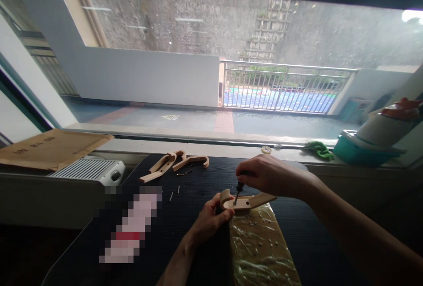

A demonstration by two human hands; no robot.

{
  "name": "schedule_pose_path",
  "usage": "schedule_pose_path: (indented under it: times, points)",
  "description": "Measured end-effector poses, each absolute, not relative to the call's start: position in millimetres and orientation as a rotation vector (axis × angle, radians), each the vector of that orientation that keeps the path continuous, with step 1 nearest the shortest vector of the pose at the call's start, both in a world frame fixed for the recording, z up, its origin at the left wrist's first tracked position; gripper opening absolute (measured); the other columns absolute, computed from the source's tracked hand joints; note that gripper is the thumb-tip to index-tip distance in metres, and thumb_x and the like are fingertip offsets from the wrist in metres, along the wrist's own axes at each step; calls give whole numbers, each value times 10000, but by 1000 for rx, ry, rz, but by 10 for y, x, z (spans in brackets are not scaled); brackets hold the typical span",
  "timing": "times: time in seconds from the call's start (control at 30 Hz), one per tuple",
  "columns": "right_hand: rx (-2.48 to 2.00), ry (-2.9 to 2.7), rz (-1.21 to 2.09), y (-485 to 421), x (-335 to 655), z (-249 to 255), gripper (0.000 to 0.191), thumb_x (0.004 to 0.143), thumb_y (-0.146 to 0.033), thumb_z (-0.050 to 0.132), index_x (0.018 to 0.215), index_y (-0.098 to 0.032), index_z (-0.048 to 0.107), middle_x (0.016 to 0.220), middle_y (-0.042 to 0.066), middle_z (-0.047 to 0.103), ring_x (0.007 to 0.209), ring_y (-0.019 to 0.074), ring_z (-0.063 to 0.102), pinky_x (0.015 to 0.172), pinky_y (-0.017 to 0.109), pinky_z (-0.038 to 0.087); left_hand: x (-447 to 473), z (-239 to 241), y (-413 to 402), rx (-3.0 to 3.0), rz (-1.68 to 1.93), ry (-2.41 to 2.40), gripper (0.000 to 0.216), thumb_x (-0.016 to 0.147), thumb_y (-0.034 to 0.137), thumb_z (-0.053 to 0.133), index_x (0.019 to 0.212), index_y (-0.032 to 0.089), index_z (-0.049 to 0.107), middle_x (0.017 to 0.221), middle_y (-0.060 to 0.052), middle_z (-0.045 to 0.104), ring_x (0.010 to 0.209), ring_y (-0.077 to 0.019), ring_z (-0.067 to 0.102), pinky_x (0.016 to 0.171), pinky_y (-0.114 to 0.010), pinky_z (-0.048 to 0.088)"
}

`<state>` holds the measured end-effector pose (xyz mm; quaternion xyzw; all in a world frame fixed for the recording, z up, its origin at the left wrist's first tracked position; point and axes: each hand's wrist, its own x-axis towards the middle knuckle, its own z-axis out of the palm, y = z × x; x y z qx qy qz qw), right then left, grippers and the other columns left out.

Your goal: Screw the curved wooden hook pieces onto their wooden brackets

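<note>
A pale wooden hook (254, 201) lies across the far end of a block wrapped in clear film (264, 246). My left hand (211, 215) grips the curled end of this hook, thumb in front and fingers behind. Closed around the dark handle of a screwdriver (240, 187), my right hand (264, 173) holds it nearly upright above the hook. The screwdriver's tip meets a screw (234, 203) near the curl. A dark hole shows farther along the hook's face.
More wooden hooks (191, 161) lie at the table's far edge, with several loose screws (179, 189) nearby. A blurred pinkish item (135, 224) is on the dark table (99, 250). Along the sill are a tape roll (266, 149), a green cloth (317, 150) and a teal container (363, 151).
</note>
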<state>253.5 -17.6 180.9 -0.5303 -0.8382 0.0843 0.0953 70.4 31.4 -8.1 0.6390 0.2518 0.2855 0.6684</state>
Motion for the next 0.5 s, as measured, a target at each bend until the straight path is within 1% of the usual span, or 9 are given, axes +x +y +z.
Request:
schedule_pose_path:
  times: [0.13, 0.3, 0.5]
  points:
    - [-1575, -2539, 218, -198, 2522, 1874, 192, 844, -268, 499, 913, -209, 669, 736, 8, 659, 622, 111, 527, 580, 245, 329, 704, -80, 309, 1422, 650, 563, 377, 754, 362, 654, 1079, 184, 588, 955, -30, 600, 938, -193, 524, 894, -302, 361]
    - [-1527, -2551, 269, -191, 2512, 1889, 201, 859, -241, 476, 904, -197, 667, 796, 20, 671, 677, 120, 550, 612, 247, 346, 706, -81, 309, 1408, 651, 550, 398, 745, 371, 660, 1084, 174, 588, 951, -41, 596, 951, -205, 522, 893, -311, 370]
    - [-1562, -2519, 237, -168, 2495, 1828, 232, 881, -279, 457, 866, -175, 664, 718, 19, 653, 615, 108, 529, 579, 242, 336, 708, -83, 304, 1385, 643, 560, 413, 740, 371, 662, 1096, 176, 581, 952, -34, 598, 917, -193, 528, 874, -305, 378]
